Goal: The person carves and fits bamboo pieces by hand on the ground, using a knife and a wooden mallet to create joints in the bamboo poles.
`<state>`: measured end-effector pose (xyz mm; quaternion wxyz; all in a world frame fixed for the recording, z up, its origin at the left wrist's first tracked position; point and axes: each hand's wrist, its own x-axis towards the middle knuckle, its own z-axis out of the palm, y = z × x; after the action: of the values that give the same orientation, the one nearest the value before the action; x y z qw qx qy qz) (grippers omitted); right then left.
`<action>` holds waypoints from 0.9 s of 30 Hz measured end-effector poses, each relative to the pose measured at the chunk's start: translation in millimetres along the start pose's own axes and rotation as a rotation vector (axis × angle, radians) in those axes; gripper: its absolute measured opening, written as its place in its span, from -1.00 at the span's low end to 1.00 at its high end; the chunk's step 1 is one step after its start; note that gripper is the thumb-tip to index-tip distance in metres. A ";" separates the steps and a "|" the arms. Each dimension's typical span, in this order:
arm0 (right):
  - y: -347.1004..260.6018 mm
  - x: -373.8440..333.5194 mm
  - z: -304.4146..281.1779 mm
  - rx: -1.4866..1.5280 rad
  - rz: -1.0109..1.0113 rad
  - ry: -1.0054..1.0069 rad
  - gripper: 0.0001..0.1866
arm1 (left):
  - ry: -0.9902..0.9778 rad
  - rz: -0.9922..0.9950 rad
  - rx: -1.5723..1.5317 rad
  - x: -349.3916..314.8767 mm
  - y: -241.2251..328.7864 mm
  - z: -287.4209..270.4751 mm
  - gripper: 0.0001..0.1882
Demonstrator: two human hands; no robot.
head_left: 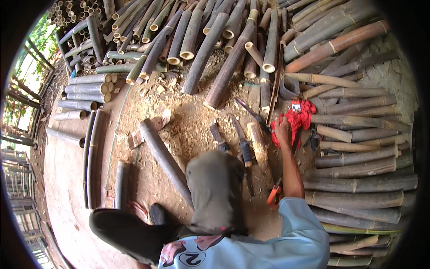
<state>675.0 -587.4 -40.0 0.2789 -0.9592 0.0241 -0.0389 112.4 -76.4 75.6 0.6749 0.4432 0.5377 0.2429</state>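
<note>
Beside the bamboo lengths [358, 121]: right hand [281, 128] at red cloth [301, 118], finger closure I cannot tell; cloth best lifted clear of orange-handled tool [273, 195]; left hand unseen.

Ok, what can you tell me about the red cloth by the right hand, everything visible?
The red cloth is bright red and looks like soft fabric, with a small white patch near its top. It lies crumpled in loose folds, beside the near ends of the bamboo lengths on the right. The right hand overlaps its left side in view; whether it grips the cloth is unclear.
</note>
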 end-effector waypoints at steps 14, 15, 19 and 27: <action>-33.7 40.4 74.8 0.651 0.375 -0.064 -0.54 | -0.056 -0.079 0.564 11.8 -103.0 155.9 0.07; -48.8 22.2 58.5 0.700 0.313 -0.013 -0.49 | -0.168 -0.100 0.594 16.9 -127.0 175.4 0.11; -118.4 -81.9 -12.7 0.954 0.126 -0.223 -0.50 | -0.074 -0.047 0.613 19.9 -132.0 204.7 -0.15; -130.3 -158.0 -2.4 0.733 -0.059 -0.519 -0.91 | -0.078 0.104 0.473 89.4 -86.5 229.1 -0.32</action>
<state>520.7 -468.1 22.3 0.5959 -0.7753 -0.0896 0.1893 342.2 -124.0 -37.8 0.5594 0.6250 0.5294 0.1274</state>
